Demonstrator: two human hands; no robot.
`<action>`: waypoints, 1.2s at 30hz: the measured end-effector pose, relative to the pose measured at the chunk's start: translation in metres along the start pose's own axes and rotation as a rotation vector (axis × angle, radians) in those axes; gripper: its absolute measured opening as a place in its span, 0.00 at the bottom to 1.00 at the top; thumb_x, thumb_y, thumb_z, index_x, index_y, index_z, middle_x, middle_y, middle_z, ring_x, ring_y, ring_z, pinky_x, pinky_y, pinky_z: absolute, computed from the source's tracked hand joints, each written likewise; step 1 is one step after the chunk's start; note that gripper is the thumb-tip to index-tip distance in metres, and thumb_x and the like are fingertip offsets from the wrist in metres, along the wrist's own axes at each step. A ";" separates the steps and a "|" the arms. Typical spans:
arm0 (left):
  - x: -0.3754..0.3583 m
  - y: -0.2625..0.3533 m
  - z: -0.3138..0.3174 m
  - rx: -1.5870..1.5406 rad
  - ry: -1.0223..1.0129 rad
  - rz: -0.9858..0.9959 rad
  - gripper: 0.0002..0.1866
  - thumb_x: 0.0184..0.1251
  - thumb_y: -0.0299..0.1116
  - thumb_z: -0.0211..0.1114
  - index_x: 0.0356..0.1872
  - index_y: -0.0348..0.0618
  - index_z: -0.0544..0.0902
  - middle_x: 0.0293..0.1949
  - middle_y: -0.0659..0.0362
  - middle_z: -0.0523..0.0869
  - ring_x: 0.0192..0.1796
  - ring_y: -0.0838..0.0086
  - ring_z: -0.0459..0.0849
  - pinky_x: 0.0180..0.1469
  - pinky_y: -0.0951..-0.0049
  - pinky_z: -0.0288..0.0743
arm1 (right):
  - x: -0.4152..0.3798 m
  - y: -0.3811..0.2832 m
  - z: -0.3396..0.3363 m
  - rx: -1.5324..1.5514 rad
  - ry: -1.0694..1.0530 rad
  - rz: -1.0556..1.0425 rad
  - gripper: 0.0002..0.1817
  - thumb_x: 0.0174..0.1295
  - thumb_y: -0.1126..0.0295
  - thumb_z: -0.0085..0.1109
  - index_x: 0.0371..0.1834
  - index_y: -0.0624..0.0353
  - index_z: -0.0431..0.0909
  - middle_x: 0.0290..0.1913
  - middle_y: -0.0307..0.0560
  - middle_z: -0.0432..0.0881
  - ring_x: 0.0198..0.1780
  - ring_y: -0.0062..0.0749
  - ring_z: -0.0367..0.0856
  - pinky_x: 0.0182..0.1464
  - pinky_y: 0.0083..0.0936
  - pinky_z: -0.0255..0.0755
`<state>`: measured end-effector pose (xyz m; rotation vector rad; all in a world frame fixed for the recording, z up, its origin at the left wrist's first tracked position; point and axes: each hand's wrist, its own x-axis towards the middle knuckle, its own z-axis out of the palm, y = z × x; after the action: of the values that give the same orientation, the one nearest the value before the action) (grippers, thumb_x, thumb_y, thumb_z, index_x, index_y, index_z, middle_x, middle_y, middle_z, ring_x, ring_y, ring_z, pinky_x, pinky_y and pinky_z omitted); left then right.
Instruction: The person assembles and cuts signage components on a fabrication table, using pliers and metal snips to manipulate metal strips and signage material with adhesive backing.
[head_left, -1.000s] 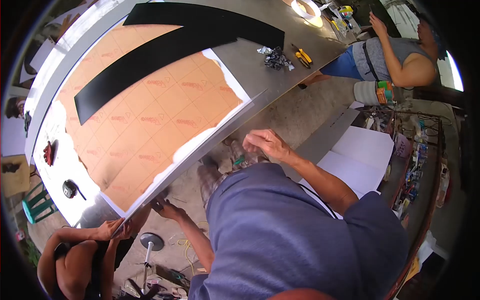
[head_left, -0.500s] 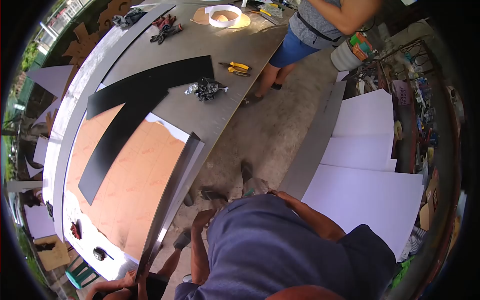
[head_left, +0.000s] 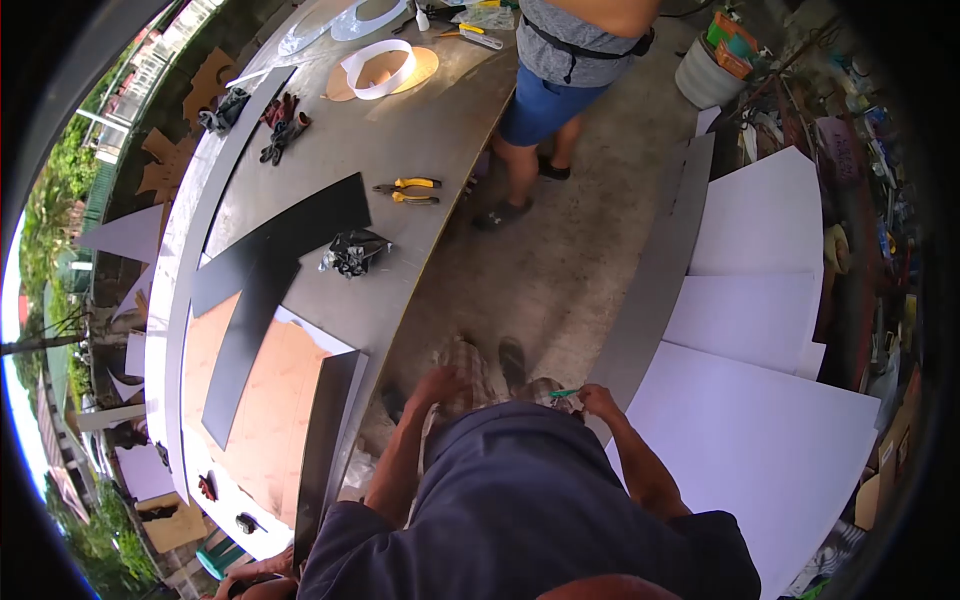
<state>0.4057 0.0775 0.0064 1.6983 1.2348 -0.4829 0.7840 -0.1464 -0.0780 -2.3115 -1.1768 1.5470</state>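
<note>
My right hand [head_left: 599, 401] is closed on the end of a thin green tool [head_left: 564, 394], which points across the front of my checkered shorts [head_left: 464, 378]. My left hand [head_left: 441, 386] is by the left leg of the shorts, close to the table edge, with its fingers blurred together. On the metal table [head_left: 405, 235] to my left lies a flat black angled piece [head_left: 262, 290], partly over a brown paper-faced sheet [head_left: 270, 420]. Beside it are a crumpled dark wad [head_left: 355, 253] and yellow-handled pliers [head_left: 408, 190].
Another person in blue shorts [head_left: 545, 115] stands at the table's far side. Another person's arm [head_left: 255, 572] shows at the bottom left. White sheets [head_left: 745, 450] lean at my right. Work gloves [head_left: 284, 128] and a white ring-shaped strip [head_left: 380, 70] lie farther up the table.
The view has turned and shifted. My right hand has moved away from my hip and now has the green tool, seen at my shorts before. The other person at bottom left is less visible.
</note>
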 end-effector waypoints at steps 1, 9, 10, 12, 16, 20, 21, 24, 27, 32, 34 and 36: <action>0.009 0.013 -0.012 0.024 -0.055 0.037 0.33 0.63 0.60 0.66 0.55 0.39 0.86 0.55 0.41 0.87 0.61 0.45 0.84 0.61 0.51 0.77 | 0.006 0.005 -0.001 0.014 0.008 -0.025 0.20 0.66 0.55 0.55 0.43 0.58 0.89 0.43 0.59 0.89 0.46 0.53 0.88 0.50 0.43 0.81; 0.179 0.070 -0.041 0.152 -0.188 0.455 0.36 0.66 0.63 0.63 0.59 0.40 0.84 0.58 0.38 0.85 0.62 0.44 0.83 0.63 0.51 0.75 | 0.030 0.013 0.010 0.227 -0.082 0.230 0.20 0.65 0.56 0.58 0.45 0.63 0.88 0.36 0.57 0.90 0.31 0.45 0.91 0.32 0.36 0.87; 0.189 0.090 -0.061 0.163 -0.231 0.463 0.36 0.66 0.63 0.62 0.61 0.40 0.84 0.59 0.39 0.85 0.62 0.45 0.83 0.64 0.51 0.75 | 0.031 0.020 0.024 0.297 0.004 0.212 0.19 0.65 0.57 0.59 0.46 0.61 0.88 0.38 0.57 0.90 0.32 0.46 0.91 0.33 0.36 0.87; 0.219 0.137 -0.086 0.321 -0.302 0.461 0.37 0.67 0.63 0.62 0.63 0.42 0.83 0.60 0.41 0.85 0.64 0.48 0.82 0.66 0.53 0.74 | 0.033 0.025 0.025 0.374 0.160 0.133 0.18 0.65 0.58 0.60 0.48 0.59 0.88 0.41 0.58 0.90 0.35 0.46 0.92 0.34 0.36 0.87; 0.291 0.209 -0.126 0.680 -0.475 0.445 0.39 0.66 0.61 0.66 0.68 0.40 0.79 0.66 0.45 0.82 0.68 0.52 0.81 0.67 0.59 0.74 | 0.046 0.008 0.004 0.564 0.333 0.219 0.20 0.66 0.56 0.60 0.53 0.56 0.87 0.48 0.56 0.89 0.45 0.43 0.91 0.41 0.38 0.87; 0.338 0.265 -0.131 0.620 -0.634 0.399 0.39 0.64 0.56 0.73 0.70 0.41 0.77 0.66 0.48 0.83 0.68 0.58 0.81 0.62 0.58 0.78 | 0.063 0.004 -0.004 0.302 0.538 0.251 0.22 0.70 0.55 0.51 0.48 0.61 0.87 0.53 0.58 0.88 0.48 0.53 0.89 0.51 0.43 0.83; 0.351 0.273 -0.132 0.562 -0.644 0.361 0.38 0.64 0.54 0.73 0.70 0.42 0.77 0.65 0.50 0.84 0.67 0.60 0.81 0.61 0.57 0.79 | 0.063 -0.002 -0.014 0.303 0.497 0.292 0.21 0.71 0.55 0.49 0.48 0.60 0.86 0.52 0.59 0.87 0.50 0.56 0.87 0.53 0.45 0.81; 0.387 0.296 -0.125 0.397 -0.676 0.232 0.36 0.64 0.51 0.75 0.69 0.43 0.79 0.62 0.53 0.85 0.63 0.64 0.83 0.58 0.56 0.80 | 0.072 0.001 -0.029 0.430 0.475 0.377 0.21 0.72 0.56 0.47 0.48 0.60 0.86 0.50 0.57 0.88 0.53 0.56 0.86 0.55 0.48 0.79; 0.402 0.323 -0.115 0.399 -0.736 0.180 0.33 0.65 0.51 0.73 0.67 0.42 0.81 0.61 0.54 0.86 0.59 0.64 0.85 0.59 0.55 0.79 | 0.083 0.016 -0.035 0.390 0.478 0.369 0.21 0.72 0.55 0.47 0.47 0.59 0.86 0.48 0.56 0.88 0.53 0.55 0.86 0.54 0.48 0.79; 0.415 0.351 -0.083 0.648 -0.805 0.502 0.31 0.71 0.56 0.64 0.62 0.39 0.84 0.60 0.50 0.87 0.58 0.58 0.87 0.63 0.62 0.76 | 0.098 0.058 -0.095 0.324 0.490 0.279 0.20 0.69 0.56 0.50 0.42 0.59 0.87 0.45 0.57 0.89 0.48 0.58 0.87 0.52 0.48 0.80; 0.420 0.378 -0.073 0.770 -0.806 0.496 0.35 0.70 0.57 0.62 0.64 0.35 0.81 0.62 0.45 0.85 0.62 0.54 0.84 0.66 0.63 0.74 | 0.118 0.088 -0.125 0.119 0.410 0.290 0.17 0.64 0.60 0.60 0.51 0.54 0.87 0.51 0.55 0.88 0.54 0.54 0.86 0.59 0.47 0.77; 0.447 0.373 -0.061 0.748 -0.779 0.451 0.41 0.67 0.60 0.63 0.67 0.32 0.78 0.65 0.40 0.82 0.68 0.52 0.80 0.69 0.58 0.71 | 0.066 0.048 -0.235 0.641 0.598 0.442 0.20 0.69 0.57 0.56 0.55 0.59 0.86 0.51 0.56 0.89 0.54 0.54 0.86 0.58 0.44 0.78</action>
<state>0.9086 0.3439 -0.1306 1.9959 0.0747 -1.2710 1.0160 -0.0646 -0.0397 -2.3576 -0.0159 0.9710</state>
